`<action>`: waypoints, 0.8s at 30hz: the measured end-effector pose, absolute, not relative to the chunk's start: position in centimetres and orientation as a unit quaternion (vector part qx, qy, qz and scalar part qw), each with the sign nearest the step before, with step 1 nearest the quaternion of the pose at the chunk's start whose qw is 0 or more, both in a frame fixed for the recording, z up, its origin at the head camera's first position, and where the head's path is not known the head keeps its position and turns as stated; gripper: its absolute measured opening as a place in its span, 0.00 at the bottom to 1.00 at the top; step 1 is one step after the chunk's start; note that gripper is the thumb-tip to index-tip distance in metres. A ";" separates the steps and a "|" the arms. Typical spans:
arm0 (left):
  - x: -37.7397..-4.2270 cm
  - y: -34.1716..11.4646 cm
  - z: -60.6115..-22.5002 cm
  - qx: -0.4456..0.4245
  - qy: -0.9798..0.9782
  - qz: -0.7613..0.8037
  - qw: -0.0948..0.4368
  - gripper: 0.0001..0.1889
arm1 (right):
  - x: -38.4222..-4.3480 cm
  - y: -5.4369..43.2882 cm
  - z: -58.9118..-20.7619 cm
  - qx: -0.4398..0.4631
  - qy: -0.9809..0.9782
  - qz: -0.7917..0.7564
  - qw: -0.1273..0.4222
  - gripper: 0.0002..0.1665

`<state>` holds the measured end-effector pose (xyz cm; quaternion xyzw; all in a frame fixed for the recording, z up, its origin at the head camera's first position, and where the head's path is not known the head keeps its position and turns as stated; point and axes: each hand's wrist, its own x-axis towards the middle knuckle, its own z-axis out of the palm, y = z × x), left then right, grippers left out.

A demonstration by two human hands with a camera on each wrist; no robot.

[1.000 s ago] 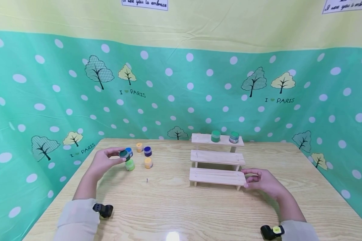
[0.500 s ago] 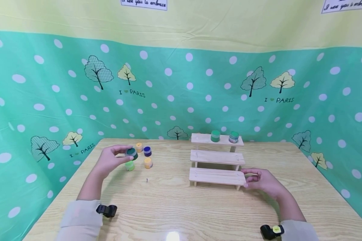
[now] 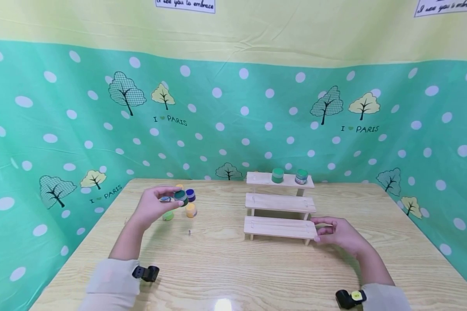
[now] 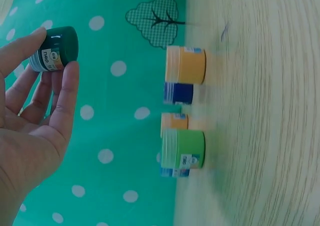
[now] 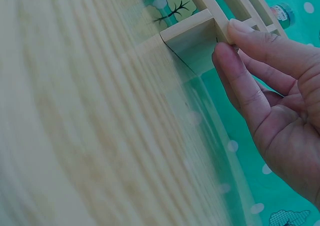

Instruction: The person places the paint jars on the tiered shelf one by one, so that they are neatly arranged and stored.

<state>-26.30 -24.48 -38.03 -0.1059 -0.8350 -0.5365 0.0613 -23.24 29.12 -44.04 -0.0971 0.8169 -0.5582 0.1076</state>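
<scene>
My left hand (image 3: 153, 208) pinches a dark green paint jar (image 4: 59, 49) between thumb and fingers, held up above the table beside the other jars. My right hand (image 3: 338, 235) grips the right end of the lowest step of a three-tier wooden stand (image 3: 280, 227); in the right wrist view thumb and finger (image 5: 232, 65) meet at the board's corner. On the stand's top step sit a green jar (image 3: 278, 176) and a second green-lidded jar (image 3: 301, 176) to its right. The middle and lowest steps hold no jars.
Around and below the left hand stand a light green jar (image 4: 184, 149), a purple jar (image 3: 190, 195), a blue jar (image 3: 165, 198) and two orange jars, the nearer orange jar (image 3: 191, 210) fully visible. A tiny scrap (image 3: 189, 232) lies on the table. A dotted curtain (image 3: 233, 121) hangs behind.
My left hand has carried the dark green jar rightward, from over the blue jar toward the purple one. My right hand has stayed at the stand.
</scene>
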 end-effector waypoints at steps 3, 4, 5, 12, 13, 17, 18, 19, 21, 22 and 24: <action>-26.2 -23.7 -37.9 -0.110 -0.825 -0.552 0.051 0.26 | -23.3 29.2 -44.1 -0.094 0.819 -0.556 0.107 0.42; -26.2 -23.5 -37.9 -0.112 -0.823 -0.554 0.050 0.26 | -23.3 29.2 -44.1 -0.092 0.820 -0.555 0.106 0.42; -26.1 -23.3 -37.9 -0.113 -0.821 -0.557 0.048 0.26 | -23.3 29.2 -44.1 -0.090 0.820 -0.556 0.107 0.42; -26.0 -21.6 -37.3 -0.129 -0.802 -0.581 0.047 0.25 | -23.3 29.2 -44.2 -0.094 0.821 -0.554 0.104 0.42; -26.0 -21.4 -37.2 -0.130 -0.802 -0.581 0.049 0.25 | -23.3 29.2 -44.2 -0.094 0.821 -0.554 0.104 0.42; -25.9 -20.7 -37.0 -0.135 -0.802 -0.578 0.057 0.24 | -23.4 29.3 -44.3 -0.095 0.819 -0.557 0.104 0.42; -25.9 -20.5 -36.9 -0.138 -0.802 -0.579 0.059 0.24 | -23.5 29.3 -44.3 -0.096 0.818 -0.557 0.105 0.42; -25.9 -20.3 -36.9 -0.140 -0.800 -0.580 0.059 0.23 | -23.5 29.3 -44.3 -0.096 0.817 -0.558 0.105 0.42; -25.9 -19.9 -36.7 -0.144 -0.797 -0.584 0.058 0.23 | -23.5 29.3 -44.3 -0.095 0.816 -0.560 0.106 0.42; -25.9 -19.7 -36.7 -0.144 -0.796 -0.586 0.056 0.23 | -23.5 29.3 -44.3 -0.094 0.816 -0.561 0.106 0.42; -25.9 -19.4 -36.6 -0.141 -0.794 -0.589 0.048 0.23 | -23.5 29.3 -44.2 -0.093 0.816 -0.561 0.107 0.42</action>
